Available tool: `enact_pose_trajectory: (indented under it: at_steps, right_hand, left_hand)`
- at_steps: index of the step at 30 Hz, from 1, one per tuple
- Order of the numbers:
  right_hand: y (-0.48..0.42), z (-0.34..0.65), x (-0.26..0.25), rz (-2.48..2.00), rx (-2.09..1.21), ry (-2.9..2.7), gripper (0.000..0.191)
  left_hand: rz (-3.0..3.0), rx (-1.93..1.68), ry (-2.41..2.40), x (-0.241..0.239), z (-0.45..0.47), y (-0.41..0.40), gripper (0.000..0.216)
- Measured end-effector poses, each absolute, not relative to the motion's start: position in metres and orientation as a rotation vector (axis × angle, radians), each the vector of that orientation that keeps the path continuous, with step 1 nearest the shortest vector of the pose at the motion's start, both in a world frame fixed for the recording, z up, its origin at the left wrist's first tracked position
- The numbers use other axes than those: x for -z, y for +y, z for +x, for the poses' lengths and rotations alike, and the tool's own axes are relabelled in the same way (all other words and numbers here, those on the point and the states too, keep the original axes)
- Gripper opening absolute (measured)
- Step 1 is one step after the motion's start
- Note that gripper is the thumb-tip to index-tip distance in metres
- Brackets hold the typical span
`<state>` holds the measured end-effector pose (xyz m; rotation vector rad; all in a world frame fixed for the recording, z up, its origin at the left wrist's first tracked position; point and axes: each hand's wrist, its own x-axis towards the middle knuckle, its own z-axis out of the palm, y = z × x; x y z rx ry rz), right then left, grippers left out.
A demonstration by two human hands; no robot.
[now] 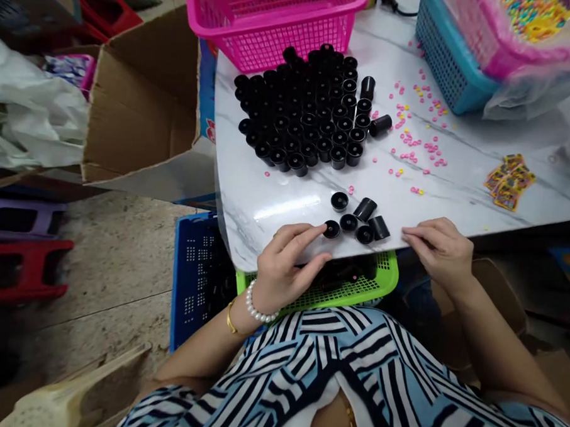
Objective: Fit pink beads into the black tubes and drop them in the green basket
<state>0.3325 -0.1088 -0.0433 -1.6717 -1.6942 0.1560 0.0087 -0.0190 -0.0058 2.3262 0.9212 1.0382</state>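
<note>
My left hand [290,261] reaches over the table's front edge with its fingers apart. Its index fingertip touches a small black cup-like cap [331,229]. Beside that cap is a loose cluster of similar ones: an upright black cap [339,201] behind it and a tipped black cap [379,228] near the edge. To the right, my right hand [441,250] rests at the table edge, thumb and forefinger pinched together. Whatever may be between those fingertips is too small to make out. A large group of black caps [308,120] stands packed together farther back.
Pink and yellow beads [411,140] lie scattered on the white table [276,203]. Around it are a pink basket [274,33], a blue basket [454,67], small printed packets [510,181] and a cardboard box [143,100]. A green basket [390,278] sits below the front edge.
</note>
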Motion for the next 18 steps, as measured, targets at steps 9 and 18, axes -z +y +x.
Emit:
enact_pose_trajectory:
  at_steps: [9,18]
  right_hand:
    - [-0.080,0.322,0.035,-1.694,-0.311,-1.162,0.011]
    - [-0.129,0.309,0.019,-1.662,-0.928,-0.930,0.017]
  left_hand:
    - [2.318,-0.893,0.970,0.023,0.026,-0.010,0.061]
    - [2.337,-0.796,0.743,0.026,0.025,0.012,0.045]
